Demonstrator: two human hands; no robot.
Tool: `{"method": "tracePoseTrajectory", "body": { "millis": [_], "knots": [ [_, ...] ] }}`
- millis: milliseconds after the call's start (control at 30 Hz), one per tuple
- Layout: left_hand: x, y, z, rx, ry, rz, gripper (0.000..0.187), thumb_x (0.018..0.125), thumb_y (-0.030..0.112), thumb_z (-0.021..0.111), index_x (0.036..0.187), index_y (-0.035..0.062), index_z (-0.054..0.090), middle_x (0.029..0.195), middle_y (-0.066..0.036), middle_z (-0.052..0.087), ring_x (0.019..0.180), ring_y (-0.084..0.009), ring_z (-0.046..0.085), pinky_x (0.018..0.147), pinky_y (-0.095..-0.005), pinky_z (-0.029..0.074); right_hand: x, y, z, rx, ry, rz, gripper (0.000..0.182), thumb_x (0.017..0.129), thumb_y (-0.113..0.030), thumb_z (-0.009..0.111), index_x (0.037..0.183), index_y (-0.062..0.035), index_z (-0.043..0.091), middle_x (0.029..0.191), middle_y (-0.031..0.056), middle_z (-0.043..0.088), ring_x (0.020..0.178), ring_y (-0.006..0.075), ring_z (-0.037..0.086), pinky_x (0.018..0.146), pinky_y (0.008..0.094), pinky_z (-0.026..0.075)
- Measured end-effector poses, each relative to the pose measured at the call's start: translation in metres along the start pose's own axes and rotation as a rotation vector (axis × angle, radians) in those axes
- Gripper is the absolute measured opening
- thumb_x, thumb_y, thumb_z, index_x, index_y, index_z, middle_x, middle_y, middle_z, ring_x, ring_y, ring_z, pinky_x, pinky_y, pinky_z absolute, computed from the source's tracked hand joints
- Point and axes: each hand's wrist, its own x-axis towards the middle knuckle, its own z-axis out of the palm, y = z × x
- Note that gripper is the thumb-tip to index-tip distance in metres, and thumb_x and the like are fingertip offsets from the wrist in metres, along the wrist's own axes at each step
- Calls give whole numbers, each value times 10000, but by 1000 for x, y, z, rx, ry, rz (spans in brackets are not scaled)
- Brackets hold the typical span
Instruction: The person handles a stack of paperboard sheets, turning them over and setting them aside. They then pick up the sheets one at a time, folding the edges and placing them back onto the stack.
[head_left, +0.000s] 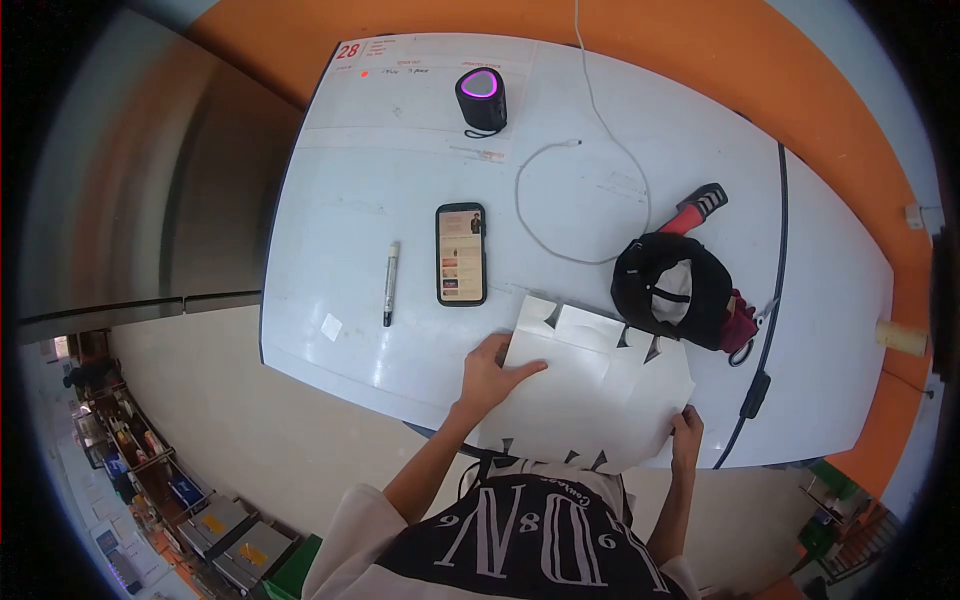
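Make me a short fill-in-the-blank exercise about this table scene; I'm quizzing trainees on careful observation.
1. The left hand lies flat on a white sheet of ____.
2. The marker pen lies on the table to the left of the ____.
3. The top of the black speaker glows ____.
4. The right hand pinches the cut cardboard sheet at its lower ____ corner.

Missing words: cardboard; smartphone; purple; right

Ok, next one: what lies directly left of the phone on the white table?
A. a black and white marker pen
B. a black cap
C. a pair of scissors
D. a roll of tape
A. The marker pen lies lengthwise on the table just left of the phone, while the left hand rests on the white sheet nearer the person.
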Motion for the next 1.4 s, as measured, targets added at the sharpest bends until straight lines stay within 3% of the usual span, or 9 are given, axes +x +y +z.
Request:
{"method": "tracePoseTrajectory", "body": {
  "millis": [167,233,367,667,733,833,967,1133,1400],
  "knots": [
    [0,-7,3,-7,9,6,591,728,350,971,1101,-37,727,989,-149,774,823,-234,763,733,-346,613,3,8,-7,-7,-36,48,326,869,-102,578,1122,85,667,913,62,667,770,137,536,702,304,435],
    [-1,-4,4,-47,32,19,618,716,396,974,1087,-35,732,981,-141,765,781,-231,741,694,-341,586,2,4,-4,-1,-1,14,285,864,-116,565,1069,43,684,853,8,634,724,99,487,653,276,384],
    [-2,-3,4,-55,45,14,615,719,394,973,1091,-31,733,987,-143,766,816,-241,755,714,-350,601,2,8,-3,0,10,-4,285,877,-118,567,1084,40,684,868,10,642,736,100,494,655,280,388],
    [-2,-9,8,-75,36,2,631,719,395,974,1110,-36,727,980,-146,768,797,-243,755,703,-350,605,6,27,-16,17,-42,7,307,903,-116,557,1133,50,676,931,39,684,808,135,597,768,295,497],
    [-3,-8,6,-97,36,-8,633,720,393,974,1115,-35,726,974,-145,768,795,-240,755,701,-349,606,3,16,-13,306,-58,30,326,895,-119,558,1145,50,682,947,52,696,810,152,624,766,286,517],
    [-3,-6,5,-51,40,24,632,724,386,973,1119,-38,723,972,-146,771,798,-238,755,705,-350,606,8,15,-13,104,-55,55,346,877,-117,570,1153,59,681,945,64,696,792,158,621,759,285,522],
    [-3,-2,4,-62,41,5,641,724,388,972,1126,-44,723,982,-153,775,802,-242,757,716,-350,607,14,25,-18,35,-84,-4,328,874,-118,582,1130,63,677,927,68,686,791,158,618,743,299,523],
    [-4,-9,8,-45,80,36,641,722,391,972,1125,-45,728,980,-158,775,808,-246,759,727,-356,607,13,14,-6,-132,-6,-29,250,874,-113,577,1049,46,658,848,30,623,728,116,536,653,295,441],
    [-4,-6,9,-81,74,22,638,723,372,973,1125,-53,720,979,-163,775,763,-236,757,687,-342,607,7,14,-9,1,-38,-1,278,869,-106,551,1078,45,657,865,26,626,740,117,513,675,285,416]
  ]
}}
